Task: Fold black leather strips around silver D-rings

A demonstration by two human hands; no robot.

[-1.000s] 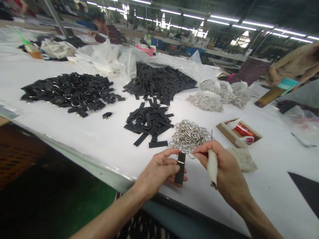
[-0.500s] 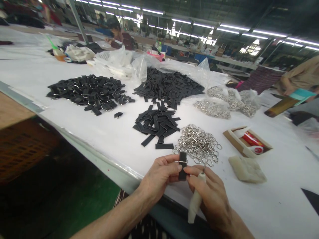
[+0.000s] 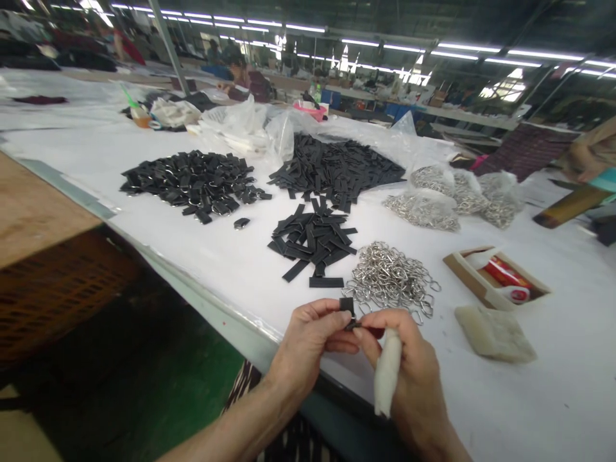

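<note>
My left hand [image 3: 308, 337] pinches a black strip [image 3: 346, 307] between thumb and fingers, its top end standing up above them. A metal ring shows partly at the strip, and its lower part is folded and mostly hidden by my fingers. My right hand [image 3: 409, 366] is closed, with thumb and forefinger at the folded end of the strip. In the same hand is an awl with a pale wrapped handle [image 3: 387, 372] hanging down; its metal shaft is hidden. Just beyond lie a pile of metal rings [image 3: 392, 276] and a small heap of black strips [image 3: 312, 237].
Ringed black pieces [image 3: 192, 183] are piled at the left, a larger strip heap [image 3: 337, 167] behind. Bagged rings [image 3: 423, 208], a small open box [image 3: 495, 276] and a pale block [image 3: 495, 333] lie right. The table edge [image 3: 216, 327] runs close by my left arm.
The strip, flat and upright before, is now folded at its lower end by my right fingers. The awl's shaft has gone from sight. The view has shifted slightly left.
</note>
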